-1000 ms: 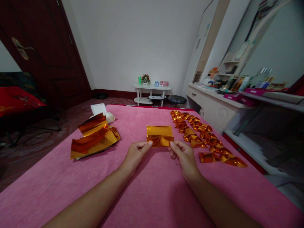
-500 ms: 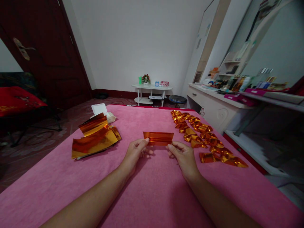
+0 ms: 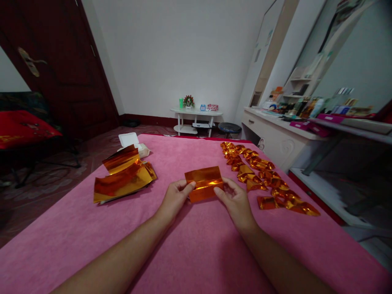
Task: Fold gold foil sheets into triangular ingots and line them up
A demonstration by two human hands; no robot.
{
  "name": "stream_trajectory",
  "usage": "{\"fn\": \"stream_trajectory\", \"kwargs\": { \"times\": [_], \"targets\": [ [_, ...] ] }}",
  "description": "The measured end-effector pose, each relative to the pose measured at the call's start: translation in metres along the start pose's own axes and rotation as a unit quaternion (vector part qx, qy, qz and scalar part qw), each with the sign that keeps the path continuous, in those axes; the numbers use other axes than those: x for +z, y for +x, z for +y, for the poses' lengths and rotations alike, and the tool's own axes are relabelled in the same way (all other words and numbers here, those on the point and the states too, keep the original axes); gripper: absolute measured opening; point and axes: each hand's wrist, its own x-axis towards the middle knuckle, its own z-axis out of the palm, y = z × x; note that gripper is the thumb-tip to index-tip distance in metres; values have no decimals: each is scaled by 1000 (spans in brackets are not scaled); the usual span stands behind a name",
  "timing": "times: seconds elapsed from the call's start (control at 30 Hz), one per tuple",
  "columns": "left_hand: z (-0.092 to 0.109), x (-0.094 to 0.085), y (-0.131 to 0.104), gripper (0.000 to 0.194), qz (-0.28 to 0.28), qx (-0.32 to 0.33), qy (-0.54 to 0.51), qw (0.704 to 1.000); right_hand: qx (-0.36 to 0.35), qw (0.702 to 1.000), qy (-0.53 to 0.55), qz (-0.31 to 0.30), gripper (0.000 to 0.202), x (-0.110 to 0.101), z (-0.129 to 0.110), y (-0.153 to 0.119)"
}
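A shiny gold-orange foil paper sheet [image 3: 203,183] is held between my two hands, with a bright lengthwise crease across its middle. My left hand [image 3: 176,196] grips its left edge, thumb on top. At the right edge, my right hand [image 3: 235,200] pinches it with the thumb on the face and the fingers behind. To the left lies a stack of flat foil sheets [image 3: 122,181], slightly curled. On the right, several folded foil pieces [image 3: 248,163] lie in rows, shaped like ingots or bows.
A pink cloth [image 3: 190,249] covers the table surface. An opened white packet [image 3: 142,150] sits behind the stack. Beyond are a small white table [image 3: 196,111], a round stool [image 3: 229,128] and, at right, a dresser [image 3: 275,134] with bottles. A red-covered chair [image 3: 27,128] stands left.
The foil sheet has gone from a narrow folded strip to a wider, opened sheet with its crease showing. Both thumbs have shifted onto its face.
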Motion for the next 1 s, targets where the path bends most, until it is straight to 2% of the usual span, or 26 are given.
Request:
{"fn": "stream_trajectory", "kwargs": {
  "times": [0.13,0.2,0.3,0.43,0.6,0.77,0.9,0.97,1.0],
  "targets": [
    [-3,-3,3,23,20,33,17,999,-10,1000,-27,-1,20,-1,-5,-1],
    [-5,-4,4,22,24,38,2,999,-14,999,-35,-7,21,-1,-9,-1],
    [-5,-4,4,24,22,0,-44,999,11,1000,-14,-6,23,0,-12,-2],
    [-3,-2,3,25,33,-40,-88,995,67,998,19,9,38,1,-13,-4],
    [-3,-1,2,28,9,-35,-118,992,72,997,37,0,38,1,-11,-3],
    [-4,-4,3,27,33,26,-25,999,95,995,33,17,41,0,-9,-2],
    [-1,-4,4,23,6,98,51,994,78,994,79,7,30,-2,-4,-1],
    [1,-3,3,29,-5,87,45,995,56,994,90,-2,22,-3,-1,0],
    [1,-2,2,40,-7,72,31,997,46,995,93,-5,19,-4,1,1]
  ]
}}
